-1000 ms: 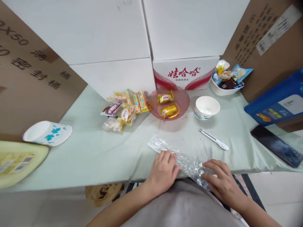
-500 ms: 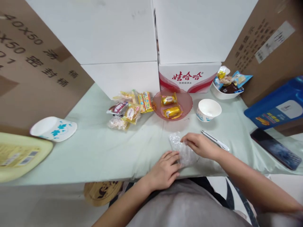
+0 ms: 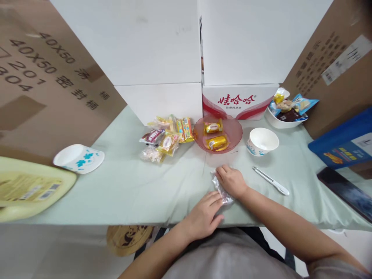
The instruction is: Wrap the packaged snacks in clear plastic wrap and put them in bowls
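Observation:
A piece of clear bubble wrap lies folded into a narrow strip near the table's front edge. My left hand rests flat on its near left side, fingers stretched out. Over the far right part lies my right hand, its fingers bent together on the wrap's fold; the fingertips are partly hidden. To the right of that hand lies a white pen-like cutter. Beyond the hands stands a pink glass bowl holding yellow-wrapped snacks.
Several packaged snacks are heaped left of the bowl. A paper cup stands upright at right; another paper cup lies tipped at left. Also around are a snack-filled white dish, phone, blue bottle and yellow bottle.
My right hand has moved left, bringing the right side of the bubble wrap over, and now presses on it. The wrap is narrower. My left hand stays on it.

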Motion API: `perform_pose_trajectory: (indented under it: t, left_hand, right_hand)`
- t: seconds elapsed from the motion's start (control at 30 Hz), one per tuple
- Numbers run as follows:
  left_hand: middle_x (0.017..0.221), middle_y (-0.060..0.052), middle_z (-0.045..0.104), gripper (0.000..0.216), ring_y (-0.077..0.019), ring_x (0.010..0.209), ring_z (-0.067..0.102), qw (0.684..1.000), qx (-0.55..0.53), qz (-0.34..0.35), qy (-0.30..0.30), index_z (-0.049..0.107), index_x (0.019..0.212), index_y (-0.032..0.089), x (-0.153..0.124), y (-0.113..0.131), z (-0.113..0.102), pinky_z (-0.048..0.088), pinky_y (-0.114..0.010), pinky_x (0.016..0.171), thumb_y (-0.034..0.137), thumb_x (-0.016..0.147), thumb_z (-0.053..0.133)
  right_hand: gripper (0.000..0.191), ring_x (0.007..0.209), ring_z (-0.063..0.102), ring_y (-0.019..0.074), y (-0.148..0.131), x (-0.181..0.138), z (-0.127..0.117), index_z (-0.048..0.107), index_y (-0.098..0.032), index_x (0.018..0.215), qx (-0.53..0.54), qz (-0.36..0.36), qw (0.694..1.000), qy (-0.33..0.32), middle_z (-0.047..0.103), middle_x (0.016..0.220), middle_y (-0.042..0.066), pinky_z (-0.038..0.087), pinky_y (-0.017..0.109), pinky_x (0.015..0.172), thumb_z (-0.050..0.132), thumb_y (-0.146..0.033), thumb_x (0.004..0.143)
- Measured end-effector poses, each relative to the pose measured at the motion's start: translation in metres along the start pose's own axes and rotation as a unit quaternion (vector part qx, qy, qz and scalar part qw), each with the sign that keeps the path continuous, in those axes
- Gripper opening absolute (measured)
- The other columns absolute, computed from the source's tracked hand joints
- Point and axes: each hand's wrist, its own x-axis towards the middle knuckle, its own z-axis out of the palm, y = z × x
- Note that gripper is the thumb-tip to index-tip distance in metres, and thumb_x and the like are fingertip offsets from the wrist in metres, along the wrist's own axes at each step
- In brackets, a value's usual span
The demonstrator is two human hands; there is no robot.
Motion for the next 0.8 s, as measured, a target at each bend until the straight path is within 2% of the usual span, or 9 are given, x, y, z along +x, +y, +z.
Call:
perform_pose_trajectory:
  t: [0.13, 0.17, 0.27, 0.33, 0.5, 0.57, 0.63, 0.7, 0.8]
  left_hand:
    - [0.107, -0.010, 0.062, 0.021, -0.0210, 0.103, 0.058, 0.991, 0.007, -0.040, 0.131, 0.059, 0.109, 0.018, 0.011, -0.002, -0.018, 0.051, -0.038, 0.091, 0.017, 0.093, 0.045]
    - [0.103, -0.009, 0.063, 0.020, -0.0208, 0.100, 0.058, 0.991, 0.020, -0.026, 0.130, 0.060, 0.105, 0.018, 0.017, -0.005, -0.023, 0.051, -0.038, 0.089, 0.018, 0.094, 0.044]
    - [0.100, -0.008, 0.064, 0.016, -0.0240, 0.105, 0.056, 0.993, 0.096, 0.039, 0.056, 0.064, 0.089, 0.018, 0.037, -0.020, -0.028, 0.050, -0.041, 0.092, 0.023, 0.093, 0.050]
    - [0.099, -0.009, 0.065, 0.016, -0.0262, 0.106, 0.055, 0.987, 0.147, 0.051, 0.026, 0.065, 0.082, 0.018, 0.046, -0.032, -0.026, 0.049, -0.043, 0.090, 0.026, 0.091, 0.054]
    - [0.105, -0.010, 0.064, 0.012, -0.0250, 0.107, 0.056, 0.985, 0.156, 0.041, 0.064, 0.064, 0.085, 0.018, 0.047, -0.053, -0.016, 0.047, -0.043, 0.093, 0.025, 0.089, 0.055]
    - [0.111, -0.010, 0.064, 0.010, -0.0251, 0.111, 0.055, 0.985, 0.148, 0.025, 0.081, 0.063, 0.091, 0.018, 0.046, -0.057, -0.015, 0.045, -0.044, 0.097, 0.022, 0.089, 0.055]
    - [0.115, -0.009, 0.064, 0.014, -0.0252, 0.116, 0.054, 0.985, 0.145, -0.003, 0.092, 0.062, 0.099, 0.018, 0.046, -0.060, -0.016, 0.042, -0.045, 0.100, 0.018, 0.089, 0.053]
    - [0.119, -0.009, 0.064, 0.018, -0.0249, 0.120, 0.053, 0.985, 0.141, -0.024, 0.098, 0.062, 0.104, 0.019, 0.047, -0.062, -0.018, 0.041, -0.046, 0.102, 0.016, 0.089, 0.052]
    - [0.121, -0.008, 0.063, 0.022, -0.0244, 0.123, 0.051, 0.984, 0.140, -0.037, 0.102, 0.063, 0.106, 0.020, 0.049, -0.064, -0.020, 0.039, -0.046, 0.103, 0.014, 0.088, 0.051]
  right_hand:
    - [0.025, 0.071, 0.058, 0.0162, -0.001, 0.000, 0.000, 0.062, -0.019, 0.101, 0.012, 0.003, 1.000, 0.004, 0.064, 0.089, 0.006, 0.030, 0.028, 0.060, 0.040, -0.032, 0.100]
    - [0.025, 0.071, 0.058, 0.0162, -0.001, -0.001, 0.000, 0.062, -0.019, 0.102, 0.018, 0.003, 1.000, 0.006, 0.064, 0.088, 0.006, 0.030, 0.028, 0.060, 0.040, -0.032, 0.100]
    - [0.025, 0.070, 0.057, 0.0161, 0.000, -0.002, -0.002, 0.062, -0.020, 0.105, 0.036, 0.002, 0.999, 0.021, 0.065, 0.088, 0.005, 0.031, 0.028, 0.059, 0.040, -0.032, 0.100]
    - [0.024, 0.070, 0.057, 0.0164, 0.007, -0.002, -0.003, 0.062, -0.019, 0.106, 0.042, 0.008, 0.998, 0.042, 0.064, 0.089, 0.005, 0.033, 0.028, 0.059, 0.042, -0.030, 0.099]
    - [0.020, 0.089, 0.057, 0.0239, 0.038, -0.007, -0.015, 0.065, -0.015, 0.101, 0.063, 0.035, 0.985, 0.158, 0.063, 0.099, 0.012, 0.043, 0.034, 0.076, 0.049, -0.024, 0.094]
    - [0.020, 0.094, 0.055, 0.0248, 0.044, -0.010, -0.023, 0.066, -0.016, 0.101, 0.123, -0.024, 0.977, 0.175, 0.062, 0.101, 0.013, 0.045, 0.037, 0.082, 0.053, -0.030, 0.093]
    - [0.026, 0.094, 0.055, 0.0226, 0.041, -0.013, -0.028, 0.067, -0.019, 0.102, 0.204, -0.143, 0.961, 0.119, 0.063, 0.101, 0.011, 0.046, 0.036, 0.084, 0.059, -0.041, 0.090]
    - [0.038, 0.093, 0.055, 0.0212, 0.032, -0.015, -0.029, 0.067, -0.021, 0.105, 0.245, -0.246, 0.937, 0.029, 0.064, 0.100, 0.008, 0.046, 0.035, 0.084, 0.067, -0.051, 0.082]
    - [0.029, 0.094, 0.054, 0.0204, 0.020, -0.014, -0.025, 0.067, -0.023, 0.103, 0.221, -0.272, 0.936, -0.029, 0.064, 0.097, 0.006, 0.044, 0.034, 0.084, 0.066, -0.045, 0.085]
